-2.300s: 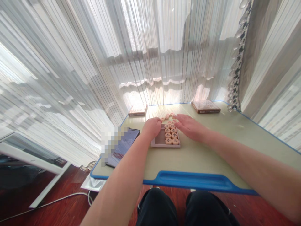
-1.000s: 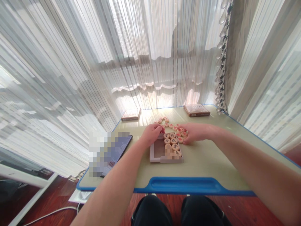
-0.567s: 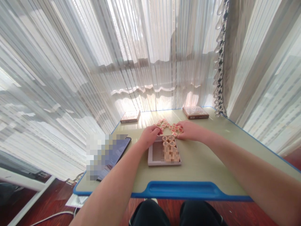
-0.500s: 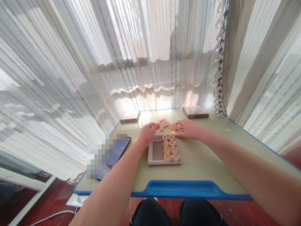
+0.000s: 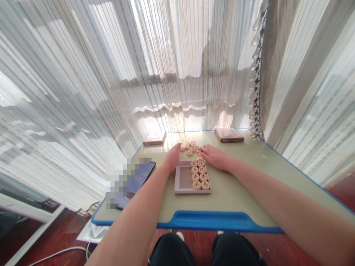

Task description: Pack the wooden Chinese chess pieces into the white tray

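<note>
A shallow grey-pink tray (image 5: 183,181) lies on the pale green table (image 5: 238,195), with round wooden Chinese chess pieces (image 5: 198,173) in two columns along its right side. Its left floor shows bare. Further loose pieces (image 5: 189,148) sit in a small cluster just beyond the tray. My left hand (image 5: 173,157) rests flat left of the tray's far corner, holding nothing. My right hand (image 5: 215,157) lies flat on the table beside the tray's far right corner, its fingertips close to the loose pieces and the tray's top pieces.
Two flat board-game boxes (image 5: 154,138) (image 5: 229,135) stand along the far edge, against sheer white curtains (image 5: 177,74). A phone (image 5: 138,177), partly pixelated, lies left of the tray. The table has a blue rim with a blue groove (image 5: 213,220) nearest me.
Both hands have drawn back from the loose pieces and now lie flat. The loose cluster looks smaller, and the tray's piece columns show plainly. The view has shifted slightly.
</note>
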